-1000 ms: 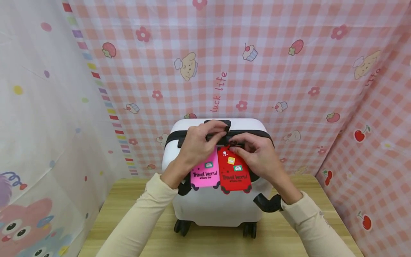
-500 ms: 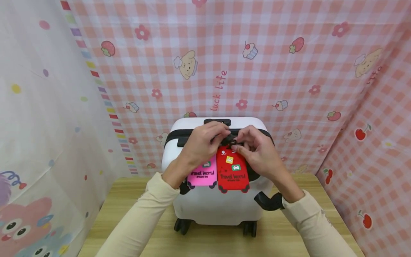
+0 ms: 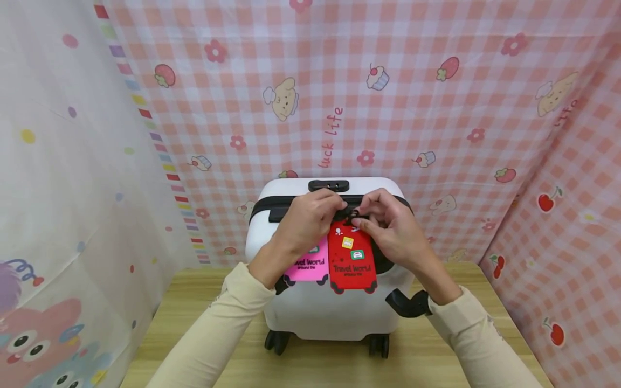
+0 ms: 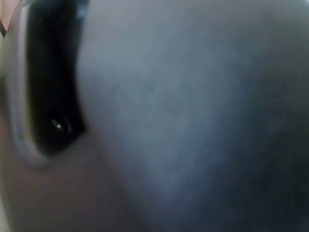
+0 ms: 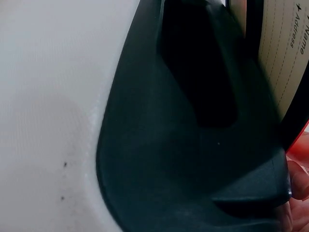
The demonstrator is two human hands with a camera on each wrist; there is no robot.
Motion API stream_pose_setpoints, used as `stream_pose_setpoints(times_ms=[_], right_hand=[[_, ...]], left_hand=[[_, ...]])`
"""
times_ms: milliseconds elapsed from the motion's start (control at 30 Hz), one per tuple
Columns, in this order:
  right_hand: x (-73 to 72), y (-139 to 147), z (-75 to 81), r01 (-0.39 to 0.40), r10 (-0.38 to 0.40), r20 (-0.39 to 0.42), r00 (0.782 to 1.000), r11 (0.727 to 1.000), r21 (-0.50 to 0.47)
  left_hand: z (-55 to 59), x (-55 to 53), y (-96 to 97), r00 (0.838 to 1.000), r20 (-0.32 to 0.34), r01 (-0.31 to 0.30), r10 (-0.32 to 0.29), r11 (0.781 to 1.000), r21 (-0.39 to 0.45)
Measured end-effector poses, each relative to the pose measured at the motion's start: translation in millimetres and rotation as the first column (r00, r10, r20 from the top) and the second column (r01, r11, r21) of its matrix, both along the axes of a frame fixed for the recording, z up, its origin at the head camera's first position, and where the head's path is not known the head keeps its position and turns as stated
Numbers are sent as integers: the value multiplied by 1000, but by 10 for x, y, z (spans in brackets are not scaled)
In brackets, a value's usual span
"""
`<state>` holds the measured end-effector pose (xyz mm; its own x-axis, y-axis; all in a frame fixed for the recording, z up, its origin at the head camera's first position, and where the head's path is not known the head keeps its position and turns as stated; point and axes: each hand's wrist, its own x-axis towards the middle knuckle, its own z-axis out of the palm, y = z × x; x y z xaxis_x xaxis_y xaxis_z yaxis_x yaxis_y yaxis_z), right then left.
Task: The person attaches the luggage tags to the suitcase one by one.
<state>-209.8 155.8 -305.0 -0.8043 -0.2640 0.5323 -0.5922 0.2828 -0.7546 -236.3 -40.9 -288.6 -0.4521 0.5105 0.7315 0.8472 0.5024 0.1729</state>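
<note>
I record a pink-checked cloth (image 3: 310,64) across the back, with a pale printed cloth (image 3: 92,178) along the left side. Before them I find a wood-grain worktop (image 3: 179,307) bearing a white suitcase (image 3: 335,307), upright on black wheels (image 3: 277,341). From my right wrist view, its pale shell borders a dark moulded part (image 5: 154,154); my left wrist view is too blurred to read. Both hands are in the way, covering part of the suitcase's upper front. The left hand (image 3: 308,218) also hides the top of a pink tag (image 3: 310,267), and its fingertips pinch a black strap (image 3: 347,214). The right hand (image 3: 393,229) has finger and thumb closed on the same strap, at the head of a red tag (image 3: 351,261). That red tag hangs upright before the suitcase's front, just beside the pink one: flat, suitcase-shaped, with dark "Travel World" lettering and dark lower corners. Its upper face carries a green patch (image 3: 357,254) and a yellow patch (image 3: 347,242). In the right wrist view I also read "Name" and "Address" on a cream card (image 5: 287,43).
</note>
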Motion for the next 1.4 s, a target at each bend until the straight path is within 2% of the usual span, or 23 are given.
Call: stream_pose_setpoints(times_ms=[333, 767, 833, 967, 1067, 1167, 1233, 1400], right_hand=[[-3, -14, 16, -14, 14, 59, 998, 1000, 4], [-15, -29, 93, -19, 28, 209, 978, 999, -44], [-16, -35, 99, -7, 16, 214, 977, 999, -40], [-18, -50, 109, 29, -23, 230, 973, 999, -23], [-22, -63, 116, 60, -54, 248, 967, 998, -17], [-22, -80, 119, 90, -81, 260, 962, 996, -21], [-21, -87, 120, 105, -97, 255, 962, 994, -17], [-12, -84, 113, 124, -119, 232, 965, 992, -9]], left_hand=[[-21, -22, -15, 1000, -8, 24, -24, 1000, 14], [-7, -24, -31, 997, -2, 71, -71, 997, 35], [0, -19, -35, 996, 18, 91, -92, 995, 43], [11, -15, -53, 985, 101, 132, -138, 989, 71], [13, -19, -80, 967, 177, 163, -181, 980, 110], [18, -20, -103, 950, 224, 188, -218, 971, 145], [20, -24, -107, 945, 234, 197, -230, 968, 158], [11, -32, -98, 946, 228, 194, -229, 967, 164]])
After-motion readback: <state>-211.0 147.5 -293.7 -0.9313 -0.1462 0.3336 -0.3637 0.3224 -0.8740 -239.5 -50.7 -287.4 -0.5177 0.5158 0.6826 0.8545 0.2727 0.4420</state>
